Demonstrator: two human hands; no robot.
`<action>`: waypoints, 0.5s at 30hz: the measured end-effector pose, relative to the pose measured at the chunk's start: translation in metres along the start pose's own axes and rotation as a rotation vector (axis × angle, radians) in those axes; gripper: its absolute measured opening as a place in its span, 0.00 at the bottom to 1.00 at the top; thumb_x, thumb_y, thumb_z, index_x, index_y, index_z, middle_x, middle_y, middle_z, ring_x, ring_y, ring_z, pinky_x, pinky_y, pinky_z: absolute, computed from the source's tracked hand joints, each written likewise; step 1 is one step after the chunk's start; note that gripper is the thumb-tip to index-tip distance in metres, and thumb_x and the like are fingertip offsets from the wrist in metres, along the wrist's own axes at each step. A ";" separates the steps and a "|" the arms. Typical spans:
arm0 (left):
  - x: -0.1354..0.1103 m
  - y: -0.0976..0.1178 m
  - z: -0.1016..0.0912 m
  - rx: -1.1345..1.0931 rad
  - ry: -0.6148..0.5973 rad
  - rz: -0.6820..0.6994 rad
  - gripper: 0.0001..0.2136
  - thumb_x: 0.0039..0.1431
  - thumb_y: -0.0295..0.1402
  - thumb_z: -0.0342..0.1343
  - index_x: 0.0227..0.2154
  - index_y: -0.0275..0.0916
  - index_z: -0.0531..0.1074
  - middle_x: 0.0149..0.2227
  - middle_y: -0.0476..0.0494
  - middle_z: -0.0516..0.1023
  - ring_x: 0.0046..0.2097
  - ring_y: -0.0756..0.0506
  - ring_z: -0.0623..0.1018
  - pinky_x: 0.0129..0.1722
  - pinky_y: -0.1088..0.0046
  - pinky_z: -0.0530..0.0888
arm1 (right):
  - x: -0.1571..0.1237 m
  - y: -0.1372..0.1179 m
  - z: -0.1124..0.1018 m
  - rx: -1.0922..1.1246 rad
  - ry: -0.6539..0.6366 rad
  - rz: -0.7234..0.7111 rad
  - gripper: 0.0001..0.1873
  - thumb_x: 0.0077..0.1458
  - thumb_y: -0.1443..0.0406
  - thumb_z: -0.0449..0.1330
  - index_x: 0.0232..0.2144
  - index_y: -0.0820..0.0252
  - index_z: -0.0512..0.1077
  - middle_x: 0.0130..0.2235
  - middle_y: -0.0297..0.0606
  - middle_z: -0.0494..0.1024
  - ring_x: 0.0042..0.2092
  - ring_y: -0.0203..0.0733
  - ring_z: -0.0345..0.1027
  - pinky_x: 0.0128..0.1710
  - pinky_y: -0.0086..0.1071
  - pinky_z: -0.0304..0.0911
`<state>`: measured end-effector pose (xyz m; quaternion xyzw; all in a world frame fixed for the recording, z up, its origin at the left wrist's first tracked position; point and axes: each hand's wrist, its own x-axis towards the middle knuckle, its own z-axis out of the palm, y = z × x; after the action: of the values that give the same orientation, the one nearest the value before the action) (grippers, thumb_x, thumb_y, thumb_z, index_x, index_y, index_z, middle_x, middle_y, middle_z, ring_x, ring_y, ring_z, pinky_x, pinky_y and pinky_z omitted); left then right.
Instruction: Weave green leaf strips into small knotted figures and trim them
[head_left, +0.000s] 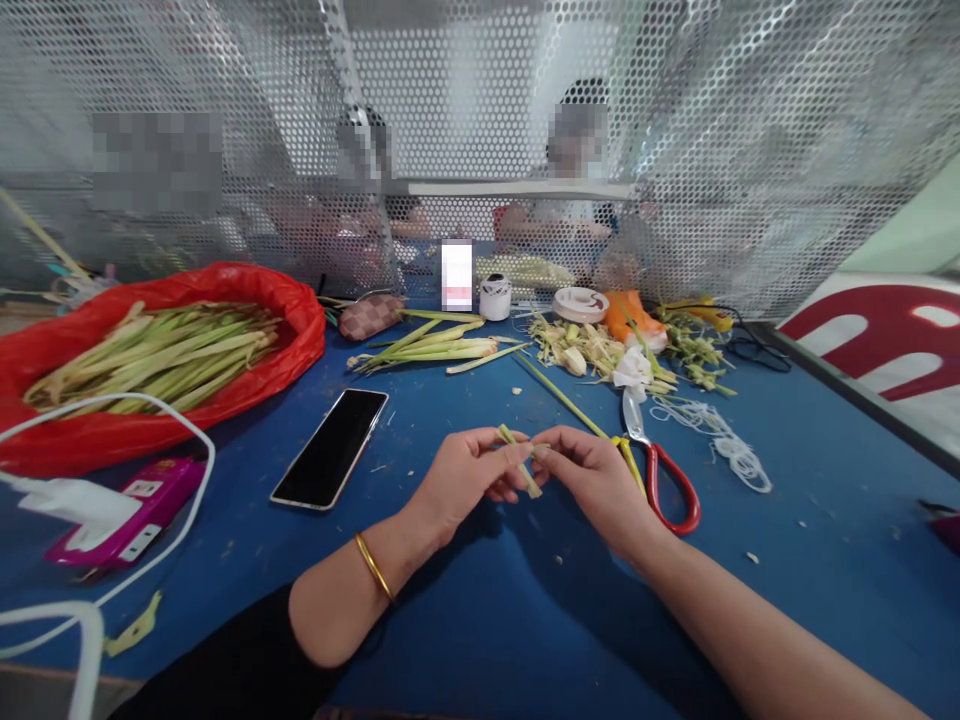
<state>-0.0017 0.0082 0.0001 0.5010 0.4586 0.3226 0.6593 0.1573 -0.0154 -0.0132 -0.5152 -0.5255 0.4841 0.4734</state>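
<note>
Both hands meet above the blue table (450, 400), near its middle. A short pale-green strip of plant stalk (523, 465) is pinched between the thumb and fingers of my left hand (480, 465), which wears a gold bangle on its wrist. My right hand (574, 460) closes thumb against fingers at the same strip, on its right side; a small pale end shows at the fingertips. Just beyond the right hand lie red-handled scissors (671, 490), blades pointing away, with a yellow part beside them. A long green stalk (562, 395) runs behind that hand.
A red plastic bag (300, 310) full of green leaf strips stands left. Nearby are a phone (330, 450) and a purple power strip (154, 485) with white cables. Leaf pieces (442, 348), a tape roll (581, 304) and white string (739, 460) lie farther back, before a perforated metal screen (480, 120).
</note>
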 end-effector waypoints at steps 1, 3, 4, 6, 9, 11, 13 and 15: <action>0.000 -0.001 0.001 -0.001 -0.007 -0.006 0.14 0.51 0.40 0.61 0.36 0.35 0.76 0.22 0.47 0.77 0.21 0.53 0.73 0.23 0.79 0.69 | 0.000 0.002 0.001 -0.007 -0.008 -0.011 0.11 0.52 0.58 0.61 0.28 0.60 0.73 0.25 0.32 0.74 0.28 0.37 0.68 0.31 0.31 0.64; -0.001 -0.003 0.002 -0.005 -0.001 -0.010 0.10 0.52 0.35 0.60 0.35 0.35 0.76 0.21 0.47 0.78 0.21 0.53 0.73 0.24 0.79 0.70 | -0.001 0.005 0.002 -0.040 -0.016 -0.037 0.10 0.53 0.58 0.61 0.28 0.60 0.74 0.25 0.32 0.74 0.28 0.37 0.68 0.30 0.30 0.63; -0.001 -0.003 0.003 -0.004 0.006 -0.008 0.08 0.53 0.34 0.59 0.34 0.34 0.76 0.21 0.47 0.77 0.21 0.53 0.73 0.24 0.79 0.70 | -0.001 0.006 0.002 -0.064 -0.015 -0.051 0.10 0.53 0.58 0.61 0.28 0.59 0.74 0.25 0.33 0.74 0.28 0.37 0.68 0.30 0.30 0.63; 0.000 -0.003 0.002 -0.009 0.016 -0.005 0.07 0.54 0.33 0.58 0.31 0.34 0.76 0.20 0.46 0.77 0.21 0.53 0.73 0.24 0.79 0.70 | -0.001 0.007 0.001 -0.104 0.004 -0.080 0.10 0.54 0.59 0.60 0.29 0.59 0.74 0.26 0.33 0.74 0.28 0.38 0.68 0.30 0.31 0.63; 0.001 -0.001 0.000 -0.062 0.060 0.010 0.09 0.55 0.36 0.58 0.32 0.34 0.75 0.20 0.47 0.76 0.21 0.52 0.73 0.24 0.79 0.69 | 0.001 0.005 -0.001 -0.085 0.058 -0.076 0.13 0.54 0.55 0.61 0.29 0.59 0.73 0.26 0.34 0.75 0.29 0.38 0.69 0.31 0.31 0.64; 0.002 0.000 -0.002 -0.095 0.087 0.035 0.12 0.55 0.40 0.58 0.33 0.34 0.75 0.21 0.47 0.76 0.22 0.52 0.74 0.24 0.78 0.70 | 0.001 0.002 -0.001 -0.053 0.017 -0.022 0.17 0.53 0.52 0.60 0.27 0.60 0.72 0.26 0.35 0.75 0.28 0.38 0.69 0.31 0.31 0.65; 0.002 0.002 -0.004 -0.103 0.080 0.053 0.12 0.53 0.39 0.60 0.35 0.35 0.75 0.22 0.48 0.76 0.23 0.52 0.74 0.25 0.78 0.70 | -0.001 -0.001 0.000 -0.054 -0.093 0.015 0.20 0.54 0.49 0.59 0.25 0.60 0.72 0.25 0.35 0.75 0.27 0.38 0.69 0.30 0.31 0.65; 0.001 0.002 -0.003 -0.091 0.055 0.060 0.13 0.49 0.36 0.63 0.37 0.35 0.74 0.22 0.50 0.76 0.23 0.52 0.73 0.26 0.77 0.71 | -0.003 -0.002 0.002 -0.092 -0.171 -0.015 0.20 0.56 0.51 0.57 0.23 0.60 0.71 0.23 0.34 0.73 0.26 0.37 0.68 0.28 0.30 0.65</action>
<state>-0.0043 0.0110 0.0012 0.4748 0.4462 0.3765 0.6585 0.1548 -0.0188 -0.0114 -0.4892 -0.5895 0.4980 0.4064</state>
